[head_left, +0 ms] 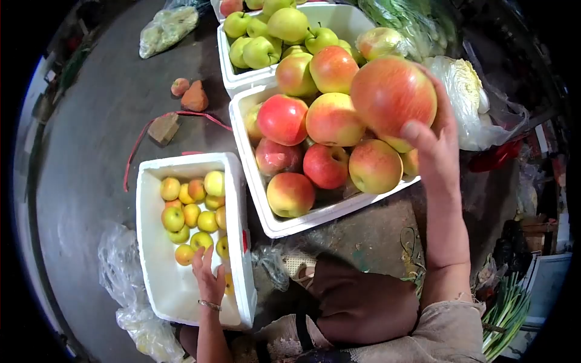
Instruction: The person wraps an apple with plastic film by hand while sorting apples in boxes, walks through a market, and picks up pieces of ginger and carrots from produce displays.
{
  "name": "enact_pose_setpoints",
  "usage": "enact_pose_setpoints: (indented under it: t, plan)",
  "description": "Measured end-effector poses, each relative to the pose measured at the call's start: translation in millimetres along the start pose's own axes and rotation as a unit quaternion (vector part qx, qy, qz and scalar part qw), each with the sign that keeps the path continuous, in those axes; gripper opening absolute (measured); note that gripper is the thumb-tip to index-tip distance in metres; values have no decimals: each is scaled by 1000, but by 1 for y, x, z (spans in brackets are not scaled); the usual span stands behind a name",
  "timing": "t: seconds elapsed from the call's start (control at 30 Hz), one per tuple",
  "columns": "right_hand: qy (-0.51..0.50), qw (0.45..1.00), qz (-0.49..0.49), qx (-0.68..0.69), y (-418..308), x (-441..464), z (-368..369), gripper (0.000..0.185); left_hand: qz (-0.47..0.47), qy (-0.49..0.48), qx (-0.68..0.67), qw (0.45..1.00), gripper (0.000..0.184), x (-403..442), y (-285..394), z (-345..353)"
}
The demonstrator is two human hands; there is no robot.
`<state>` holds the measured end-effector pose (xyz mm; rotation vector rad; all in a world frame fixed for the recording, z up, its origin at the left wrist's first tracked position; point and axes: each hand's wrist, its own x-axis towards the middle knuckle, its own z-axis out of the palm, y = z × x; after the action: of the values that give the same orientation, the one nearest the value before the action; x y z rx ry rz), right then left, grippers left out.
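Note:
My right hand (433, 124) grips a large red-and-yellow apple (393, 95), holding it above the right part of a white foam box (275, 227). Several big red and yellow apples fill that box. Lower left, my left hand (209, 272), with a bracelet at the wrist, reaches into another white foam box (145, 236). Its fingers are apart, near a small yellow-orange apple (184, 255); whether they touch it cannot be made out. Several small yellow and orange apples lie in the upper part of this box.
Behind stands a third foam box (229, 75) of green apples. Bagged cabbage (469, 91) lies at right, green onions (505, 314) lower right. A brick piece (163, 128), a red strap (134, 148) and plastic bags (121, 260) are on the floor at left.

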<state>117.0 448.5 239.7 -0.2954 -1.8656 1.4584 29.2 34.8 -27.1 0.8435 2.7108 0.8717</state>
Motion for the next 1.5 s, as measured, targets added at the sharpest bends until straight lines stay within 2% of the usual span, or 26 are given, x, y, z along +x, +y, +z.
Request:
enact_pose_setpoints:
  t: [0.2, 0.5, 0.63, 0.7, 0.77, 0.83, 1.13, 1.17, 1.2, 1.23, 1.27, 1.3, 1.33, 1.37, 1.4, 1.43, 1.5]
  plan:
    - [-3, 988, 67, -136, 10, 22, -33, 75, 29, 7, -19, 999, 61, -4, -11, 10]
    - [-107, 961, 69, -246, 11, 33, -37, 72, 74, 25, -49, 996, 59, -4, -20, 10]
    - [-85, 954, 61, -280, 12, 22, -33, 78, 54, 9, -49, 997, 57, -1, -11, 5]
    - [-41, 946, 15, -322, 10, 17, -27, 83, 0, -23, -48, 999, 55, 0, -7, 2]
    - [-36, 954, 19, -298, 11, 13, -24, 83, 7, -18, -44, 999, 54, -2, -9, 4]
    - [-44, 926, -71, -367, 16, 13, -25, 84, 13, -13, -40, 999, 54, -3, -11, 6]
    - [-47, 927, -84, -363, 25, 12, -17, 75, -14, -39, -70, 997, 55, -8, -22, 12]
    - [-32, 964, -39, -260, 26, 10, -11, 75, -9, -35, -70, 997, 55, -10, -28, 16]
    - [-17, 937, -75, -341, 21, 6, -7, 69, -14, -30, -61, 998, 56, -11, -29, 19]
    - [1, 939, -120, -323, 24, 2, -7, 69, -14, -11, -63, 998, 55, -16, -39, 29]
    - [12, 910, -181, -372, 19, -1, -4, 66, 3, 1, -25, 1000, 54, -15, -39, 27]
    - [-30, 923, -213, -319, 11, -7, 1, 60, -22, 8, -8, 1000, 51, -11, -36, 22]
    - [-92, 949, -173, -246, 7, -24, 19, 58, -95, -16, -20, 995, 51, -12, -43, 20]
    - [-147, 967, -123, -168, 4, -41, 37, 55, -116, 14, -83, 990, 52, -8, -42, 13]
    - [-192, 975, -66, -95, 1, -57, 56, 53, -105, 46, -79, 990, 54, -7, -51, 10]
    - [-343, 938, -34, -18, 8, -60, 56, 51, -106, 60, -84, 989, 55, -6, -54, 1]
    - [-508, 858, -50, -56, 29, -69, 93, 41, -158, 31, -6, 987, 54, -4, -48, -21]
